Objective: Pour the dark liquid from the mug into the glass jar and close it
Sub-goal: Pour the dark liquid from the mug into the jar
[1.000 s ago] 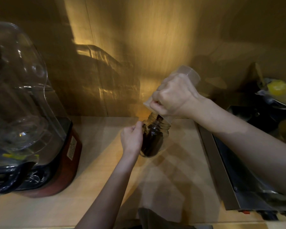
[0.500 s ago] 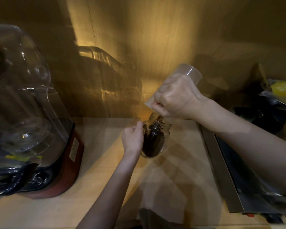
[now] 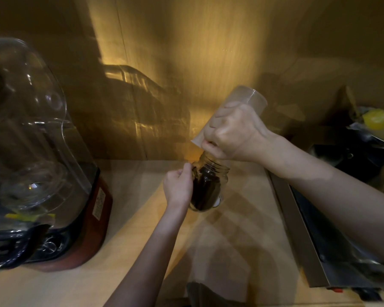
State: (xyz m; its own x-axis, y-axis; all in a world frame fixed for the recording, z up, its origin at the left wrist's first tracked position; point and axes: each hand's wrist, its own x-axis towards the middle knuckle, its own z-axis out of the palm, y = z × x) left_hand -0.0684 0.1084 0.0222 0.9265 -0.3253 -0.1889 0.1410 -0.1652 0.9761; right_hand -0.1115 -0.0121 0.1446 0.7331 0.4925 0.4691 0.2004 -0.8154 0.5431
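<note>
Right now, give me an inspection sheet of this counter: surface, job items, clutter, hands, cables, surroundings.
Surface: pale wooden counter, dry as far as visible, dim warm light.
Job's things: glass jar upright, no lid on, mostly filled with dark liquid; clear mug tipped steeply, rim at the jar's mouth, looks nearly empty. Jar lid: nothing seen.
Clutter: blender with clear cover at left; metal appliance at right; yellow item behind it, unclear.
Hands: left hand steadies the jar's side; right hand grips the mug.
Cables: nothing seen.
Surroundings: wood-panel wall behind.
</note>
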